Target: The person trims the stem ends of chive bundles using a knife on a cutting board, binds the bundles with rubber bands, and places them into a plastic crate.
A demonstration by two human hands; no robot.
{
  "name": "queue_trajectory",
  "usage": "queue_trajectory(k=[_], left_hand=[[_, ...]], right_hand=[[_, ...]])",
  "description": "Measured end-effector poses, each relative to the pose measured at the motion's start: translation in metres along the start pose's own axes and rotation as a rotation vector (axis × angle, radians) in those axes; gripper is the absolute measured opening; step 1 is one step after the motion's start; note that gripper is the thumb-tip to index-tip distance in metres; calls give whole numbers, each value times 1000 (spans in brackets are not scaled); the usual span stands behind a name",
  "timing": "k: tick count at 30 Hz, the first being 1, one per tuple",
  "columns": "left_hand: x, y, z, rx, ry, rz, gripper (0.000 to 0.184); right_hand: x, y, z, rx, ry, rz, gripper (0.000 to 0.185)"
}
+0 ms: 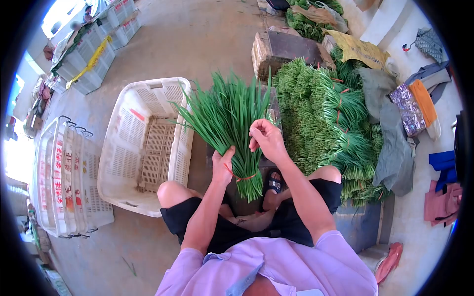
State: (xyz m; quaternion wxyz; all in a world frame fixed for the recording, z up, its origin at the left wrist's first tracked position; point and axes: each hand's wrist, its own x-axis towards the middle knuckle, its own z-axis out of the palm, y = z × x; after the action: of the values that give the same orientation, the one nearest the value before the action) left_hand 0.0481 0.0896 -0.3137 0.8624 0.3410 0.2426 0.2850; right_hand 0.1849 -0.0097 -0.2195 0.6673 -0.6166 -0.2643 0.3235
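A bunch of long green chives (227, 106) stands in front of me, its leaf tips fanned out away from my body. A red band (245, 178) circles it near the cut ends. My left hand (222, 165) is wrapped round the bunch's left side, just above the band. At its right side, my right hand (266, 138) is raised with thumb and fingers pinched together; whatever may be between them is too small to make out.
A white plastic crate (111, 163) is on the floor to my left, beside nested crates (74, 182). On my right rises a big pile of chive bunches (308, 113), partly under grey cloth (395, 153). Behind it sits a worn box (284, 47). More crates (94, 54) stand far left.
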Motion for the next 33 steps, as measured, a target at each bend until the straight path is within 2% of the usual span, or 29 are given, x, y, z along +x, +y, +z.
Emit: queue_trajectory(k=[2, 4, 5, 7, 9, 11, 16, 19, 21, 22, 23, 25, 26, 27, 29, 30, 31, 33], left_hand=[[2, 5, 4, -11, 8, 25, 23], [5, 3, 4, -26, 21, 37, 22], [6, 2, 3, -40, 35, 55, 22], [5, 1, 4, -29, 64, 41, 21], [4, 0, 4, -80, 61, 70, 22], [7, -3, -3, -80, 33, 57, 29], [6, 1, -2, -95, 47, 55, 28], [8, 2, -1, -108, 46, 60, 28], [11, 1, -3, -105, 64, 62, 29], [12, 1, -5, -101, 80, 66, 29], [14, 1, -6, -102, 82, 64, 29], [15, -1, -9, -137, 86, 53, 31], [15, -1, -9, -139, 86, 54, 31], [12, 0, -7, -135, 108, 44, 30], [9, 5, -1, -129, 122, 41, 30], [7, 6, 0, -127, 115, 42, 30], [5, 7, 3, -126, 108, 44, 31], [3, 8, 4, -102, 103, 38, 30]], right_hand=[[-13, 3, -7, -78, -22, 10, 6], [-30, 15, -9, -328, -148, -17, 4], [-34, 21, -10, -329, -145, -14, 4], [-43, 31, -11, -754, -143, -576, 10], [-53, 43, -7, -789, -146, -541, 17], [-58, 47, -4, -1047, -194, -483, 16], [-57, 65, -8, -1096, -253, -512, 14], [-62, 72, -11, -1116, -262, -459, 11], [-67, 66, -18, -837, -708, -397, 8], [-71, 60, -19, -609, -996, 33, 12], [-75, 55, -18, -608, -997, 36, 12], [-84, 33, -13, -597, -1107, 365, 16], [-85, 28, -13, -578, -965, 393, 23], [-82, 27, -12, -579, -965, 394, 23], [-69, 26, -8, -664, -498, 101, 25], [-64, 27, -5, -647, -395, -24, 20], [-57, 29, -1, -646, -392, -30, 20], [-44, 31, 10, -543, -129, -223, 11]])
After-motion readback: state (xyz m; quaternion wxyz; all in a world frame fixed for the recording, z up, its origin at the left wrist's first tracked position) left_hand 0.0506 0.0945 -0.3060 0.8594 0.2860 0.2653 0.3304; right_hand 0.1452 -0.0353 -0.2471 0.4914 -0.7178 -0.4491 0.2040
